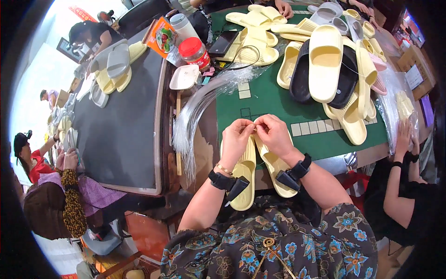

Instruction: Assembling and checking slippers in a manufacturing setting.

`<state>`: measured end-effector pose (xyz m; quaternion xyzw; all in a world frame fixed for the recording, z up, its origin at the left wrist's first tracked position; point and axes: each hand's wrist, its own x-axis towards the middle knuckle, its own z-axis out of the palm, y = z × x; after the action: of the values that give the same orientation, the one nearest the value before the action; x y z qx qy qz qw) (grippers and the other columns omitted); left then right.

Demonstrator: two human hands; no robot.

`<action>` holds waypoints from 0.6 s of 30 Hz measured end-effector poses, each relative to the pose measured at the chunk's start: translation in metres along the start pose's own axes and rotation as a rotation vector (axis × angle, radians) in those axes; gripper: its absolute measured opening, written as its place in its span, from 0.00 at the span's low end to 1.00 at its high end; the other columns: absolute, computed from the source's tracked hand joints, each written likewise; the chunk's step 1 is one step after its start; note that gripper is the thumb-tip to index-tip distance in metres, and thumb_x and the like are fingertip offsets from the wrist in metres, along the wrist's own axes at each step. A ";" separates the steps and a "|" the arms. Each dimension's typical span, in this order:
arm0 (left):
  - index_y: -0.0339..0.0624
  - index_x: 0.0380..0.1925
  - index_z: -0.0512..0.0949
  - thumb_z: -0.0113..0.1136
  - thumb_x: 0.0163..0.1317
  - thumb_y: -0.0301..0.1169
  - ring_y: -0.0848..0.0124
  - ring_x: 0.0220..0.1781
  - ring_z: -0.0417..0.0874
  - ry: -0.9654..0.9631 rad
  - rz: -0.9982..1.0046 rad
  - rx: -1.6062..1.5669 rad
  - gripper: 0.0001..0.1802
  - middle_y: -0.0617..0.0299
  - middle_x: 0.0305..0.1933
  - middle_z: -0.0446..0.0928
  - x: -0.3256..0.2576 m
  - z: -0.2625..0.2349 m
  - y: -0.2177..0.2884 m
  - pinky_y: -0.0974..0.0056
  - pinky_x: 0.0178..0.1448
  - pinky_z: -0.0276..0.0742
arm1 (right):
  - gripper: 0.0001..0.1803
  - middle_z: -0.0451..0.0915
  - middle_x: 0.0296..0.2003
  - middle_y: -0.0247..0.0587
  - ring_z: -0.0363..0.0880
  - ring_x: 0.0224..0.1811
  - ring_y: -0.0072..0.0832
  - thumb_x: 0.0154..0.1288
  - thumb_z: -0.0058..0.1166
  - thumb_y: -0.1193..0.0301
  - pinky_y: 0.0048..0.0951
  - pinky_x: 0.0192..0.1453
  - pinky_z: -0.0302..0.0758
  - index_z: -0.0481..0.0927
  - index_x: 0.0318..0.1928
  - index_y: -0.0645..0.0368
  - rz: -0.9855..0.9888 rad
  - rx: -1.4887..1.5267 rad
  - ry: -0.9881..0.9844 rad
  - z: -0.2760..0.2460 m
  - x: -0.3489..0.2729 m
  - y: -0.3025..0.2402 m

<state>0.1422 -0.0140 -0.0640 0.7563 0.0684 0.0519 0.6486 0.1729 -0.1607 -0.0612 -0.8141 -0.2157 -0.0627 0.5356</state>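
While meeting over the far ends of the pale yellow slippers (244,181): left hand (238,139) and right hand (275,139), fingertips touching or almost so, thumb and forefinger of each closed in a pinch, remaining fingers curled.
Between the fingertips: perhaps something thin, too small to identify; cannot tell for certain.
Slipper pair: side by side beneath the wrists, far ends on the green mat (269,97), near ends reaching toward the floral-print clothing (278,242).
Clear strands: a loose, fanned bundle (200,109) to the left of the pair, well within reach.
Slipper heap: ahead and to the right, one pale yellow slipper (326,63) lying across black slippers (299,69).
Co-worker's side: hands (403,135) at a clear plastic bag (390,104), far right.
Step in hand: judging by the double pinch and the nearby bundle, probably fastening a thin tie at the slippers' far ends; no finished knot or loop visible.
Next move: likely calling for a steady grip on one side, a small twist or pull on the other, without dragging the pair out of line.
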 end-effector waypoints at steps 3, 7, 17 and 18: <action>0.30 0.36 0.80 0.61 0.60 0.26 0.75 0.32 0.83 0.047 0.022 0.037 0.08 0.56 0.30 0.83 -0.002 0.001 0.001 0.69 0.40 0.78 | 0.03 0.77 0.27 0.43 0.77 0.33 0.40 0.55 0.55 0.76 0.37 0.38 0.74 0.77 0.30 0.62 -0.021 -0.032 -0.006 0.001 0.000 0.000; 0.31 0.35 0.81 0.61 0.59 0.27 0.76 0.32 0.83 0.071 0.030 0.209 0.09 0.58 0.30 0.83 -0.004 0.004 0.011 0.70 0.38 0.78 | 0.02 0.77 0.26 0.43 0.77 0.31 0.39 0.54 0.55 0.77 0.37 0.36 0.74 0.77 0.30 0.62 -0.015 -0.018 0.021 0.002 0.001 0.004; 0.33 0.35 0.83 0.64 0.55 0.27 0.72 0.31 0.84 0.095 0.058 0.330 0.10 0.54 0.28 0.83 -0.007 0.006 0.002 0.67 0.38 0.78 | 0.05 0.80 0.30 0.46 0.80 0.33 0.38 0.57 0.54 0.79 0.33 0.37 0.76 0.80 0.35 0.62 0.027 0.109 0.028 0.002 0.001 -0.002; 0.32 0.35 0.83 0.63 0.56 0.26 0.73 0.31 0.83 0.086 0.027 0.257 0.09 0.55 0.29 0.84 -0.007 0.005 0.004 0.68 0.38 0.78 | 0.06 0.80 0.32 0.46 0.80 0.33 0.38 0.58 0.54 0.79 0.33 0.37 0.76 0.80 0.37 0.63 0.009 0.103 0.063 0.002 0.002 -0.001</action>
<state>0.1365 -0.0202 -0.0607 0.8310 0.0921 0.0838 0.5421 0.1738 -0.1578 -0.0607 -0.7840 -0.1980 -0.0750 0.5836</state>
